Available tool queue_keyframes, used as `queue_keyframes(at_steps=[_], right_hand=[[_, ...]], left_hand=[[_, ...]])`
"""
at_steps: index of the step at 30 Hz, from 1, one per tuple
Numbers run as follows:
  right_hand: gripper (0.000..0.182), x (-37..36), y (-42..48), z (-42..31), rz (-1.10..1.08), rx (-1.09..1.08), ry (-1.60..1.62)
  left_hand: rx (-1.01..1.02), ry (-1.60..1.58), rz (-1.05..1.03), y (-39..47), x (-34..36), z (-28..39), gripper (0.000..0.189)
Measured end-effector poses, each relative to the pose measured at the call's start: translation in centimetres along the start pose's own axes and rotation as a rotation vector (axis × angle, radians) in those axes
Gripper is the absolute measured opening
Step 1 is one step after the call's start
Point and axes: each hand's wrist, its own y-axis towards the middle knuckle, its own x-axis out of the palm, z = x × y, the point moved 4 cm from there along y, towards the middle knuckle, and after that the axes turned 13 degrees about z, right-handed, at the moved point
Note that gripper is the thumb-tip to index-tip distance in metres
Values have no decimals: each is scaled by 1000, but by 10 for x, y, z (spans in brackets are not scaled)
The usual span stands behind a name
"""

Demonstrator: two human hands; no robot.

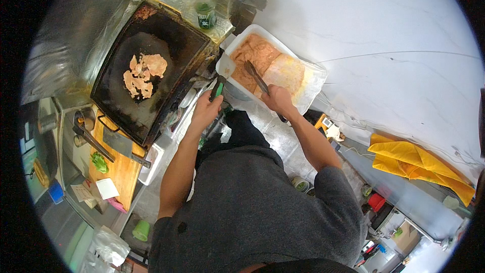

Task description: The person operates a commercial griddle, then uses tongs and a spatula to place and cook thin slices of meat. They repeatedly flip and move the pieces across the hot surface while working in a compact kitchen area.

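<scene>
My left hand (206, 107) is wrapped around the black and green handle of a scraper (217, 88). The scraper's pale, smeared blade reaches over the near-left corner of a white plastic tub (291, 47). Dark metal tongs (258, 78) are gripped in my right hand (279, 100), with their tips down at the marinated raw meat (248, 51) in the tub. Whether the tips pinch any meat cannot be seen. A stained, pale sheet (286, 71) covers part of the meat. To the left, pale meat pieces (146, 74) lie on a black flat griddle (178, 41).
A wooden board (127, 172) left of me carries a cleaver (119, 144), another pair of tongs (94, 142) and lettuce (99, 162). A green bottle (205, 15) stands behind the griddle. Yellow cloth (416, 163) lies along the right wall.
</scene>
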Motion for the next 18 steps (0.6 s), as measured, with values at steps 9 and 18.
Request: queue_keyframes(at_steps=[9, 18], right_hand=[[32, -12, -10, 38, -261, 408, 470], [34, -26, -5, 48, -166, 505, 454]], left_hand=[[154, 399, -3, 46, 48, 19, 40], [213, 599, 58, 34, 51, 37, 40]])
